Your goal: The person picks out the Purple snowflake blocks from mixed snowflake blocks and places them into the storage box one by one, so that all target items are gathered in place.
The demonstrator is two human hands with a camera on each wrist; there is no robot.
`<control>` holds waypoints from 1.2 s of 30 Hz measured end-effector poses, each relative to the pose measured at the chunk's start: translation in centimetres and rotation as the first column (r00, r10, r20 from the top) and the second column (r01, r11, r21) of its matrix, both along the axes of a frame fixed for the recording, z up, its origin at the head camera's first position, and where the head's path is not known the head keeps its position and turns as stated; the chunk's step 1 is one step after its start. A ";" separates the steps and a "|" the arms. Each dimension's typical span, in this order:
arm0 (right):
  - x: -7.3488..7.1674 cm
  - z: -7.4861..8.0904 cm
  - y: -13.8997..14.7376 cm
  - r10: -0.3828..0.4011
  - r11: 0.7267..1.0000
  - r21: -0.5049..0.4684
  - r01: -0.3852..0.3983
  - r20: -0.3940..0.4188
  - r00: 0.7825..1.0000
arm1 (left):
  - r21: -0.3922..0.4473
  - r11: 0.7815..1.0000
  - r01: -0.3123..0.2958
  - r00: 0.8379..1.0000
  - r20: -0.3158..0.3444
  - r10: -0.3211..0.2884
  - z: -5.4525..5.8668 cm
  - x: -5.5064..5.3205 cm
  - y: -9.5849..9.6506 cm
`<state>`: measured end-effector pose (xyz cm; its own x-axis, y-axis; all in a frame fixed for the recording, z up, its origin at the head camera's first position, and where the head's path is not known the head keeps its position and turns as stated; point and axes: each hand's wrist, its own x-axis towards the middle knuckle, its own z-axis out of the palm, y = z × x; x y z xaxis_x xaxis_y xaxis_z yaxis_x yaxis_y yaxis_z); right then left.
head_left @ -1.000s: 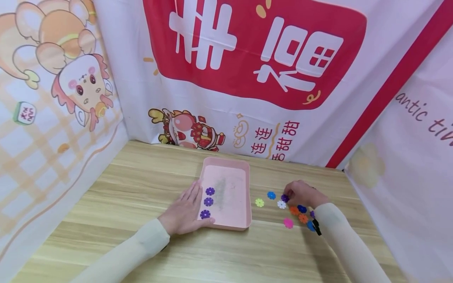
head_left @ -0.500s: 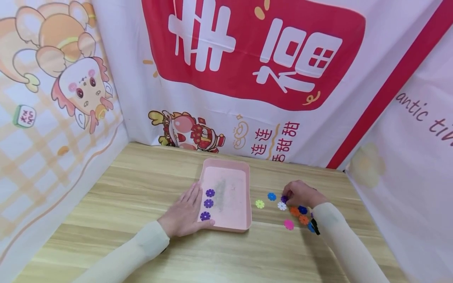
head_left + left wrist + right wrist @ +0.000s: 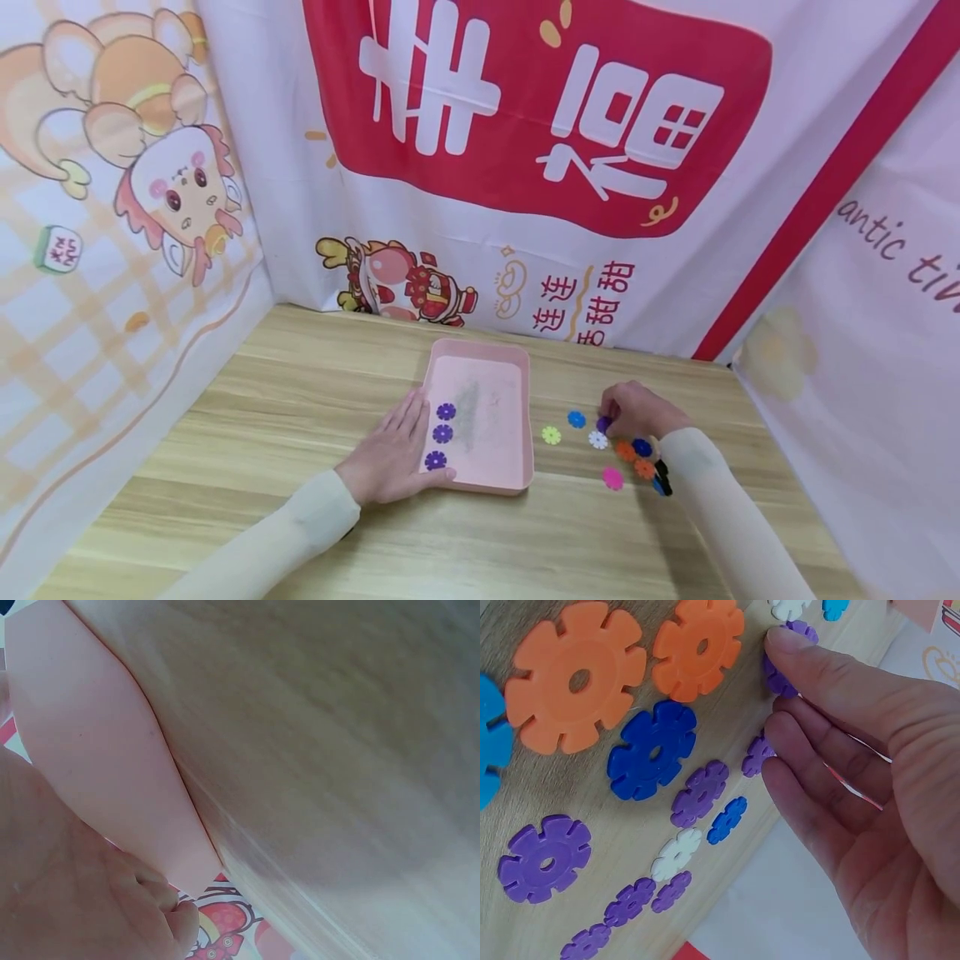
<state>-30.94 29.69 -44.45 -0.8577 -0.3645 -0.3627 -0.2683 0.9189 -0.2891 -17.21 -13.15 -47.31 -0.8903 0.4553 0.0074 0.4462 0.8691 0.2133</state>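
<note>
My left hand rests along the left side of a shallow pink tray, fingers straight and thumb at the near corner. The left wrist view shows my palm against the tray's outer wall. Inside the tray, three purple snowflake discs line the left side. To the right, my right hand pinches a purple snowflake disc between thumb and fingers, low over the table. A white disc lies just beside these fingertips. Another purple disc is partly covered by my fingers in the right wrist view.
Around my right hand lie more loose discs: light blue, yellow-green, pink, orange and dark blue. Several purple ones lie farther off. Printed cloth hangs behind the wooden table.
My right wrist has shifted slightly left, its sleeve now covering a purple disc. The right fingers stay at the same purple disc. My left hand and the tray hold still.
</note>
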 end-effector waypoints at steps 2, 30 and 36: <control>0.1 -0.1 0.2 -0.013 1.000 -0.001 0.013 0.000 1.000 | -0.003 1.000 0.000 1.000 0.000 0.000 0.0 0.1 0.0; -1.1 5.4 -1.6 0.154 0.986 -0.039 -0.160 -0.118 0.981 | 0.008 1.000 0.001 1.000 -0.004 -0.001 0.2 0.2 0.1; -1.6 7.3 -3.7 0.207 0.977 -0.010 -0.212 -0.171 0.963 | 0.009 1.000 -0.002 1.000 0.001 0.002 0.3 0.2 0.2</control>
<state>-32.50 26.02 -37.15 -0.8086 -0.5509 -0.2068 -0.5012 0.8289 -0.2483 -16.97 -12.97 -47.01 -0.8911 0.4536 0.0110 0.4446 0.8679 0.2214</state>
